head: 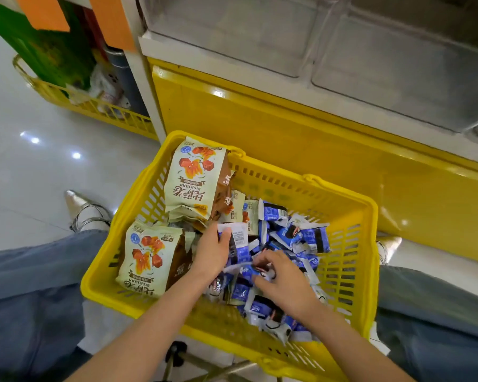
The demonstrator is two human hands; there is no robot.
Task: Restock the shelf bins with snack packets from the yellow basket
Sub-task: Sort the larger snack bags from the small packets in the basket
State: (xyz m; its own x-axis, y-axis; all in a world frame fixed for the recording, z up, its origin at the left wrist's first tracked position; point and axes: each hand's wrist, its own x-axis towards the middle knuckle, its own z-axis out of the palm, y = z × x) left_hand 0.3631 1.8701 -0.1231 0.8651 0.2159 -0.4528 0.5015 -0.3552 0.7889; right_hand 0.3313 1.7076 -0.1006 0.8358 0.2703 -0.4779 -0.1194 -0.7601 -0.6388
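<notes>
Stock, small: snack packets [301,238] in blue and white, heaped in the right half of the yellow basket [370,271], which sits between the person's knees on the near side of the shelf. They look light, with slick, crinkly film and probably brittle contents. They are best gathered loosely or by the crimped ends, not squeezed.

Left hand [213,252] grips a short stack of them, thumb across the top one. Right hand [284,277] has its fingers curled, pinching one packet off the heap.

Stock, large: two cream bags [196,177] at the basket's left, puffy and soft. Lift them by a seam.

Shelf bins [398,64] stand far and above, frosted, so their contents are unreadable. The count in the stack is unclear, and the basket floor is buried.
</notes>
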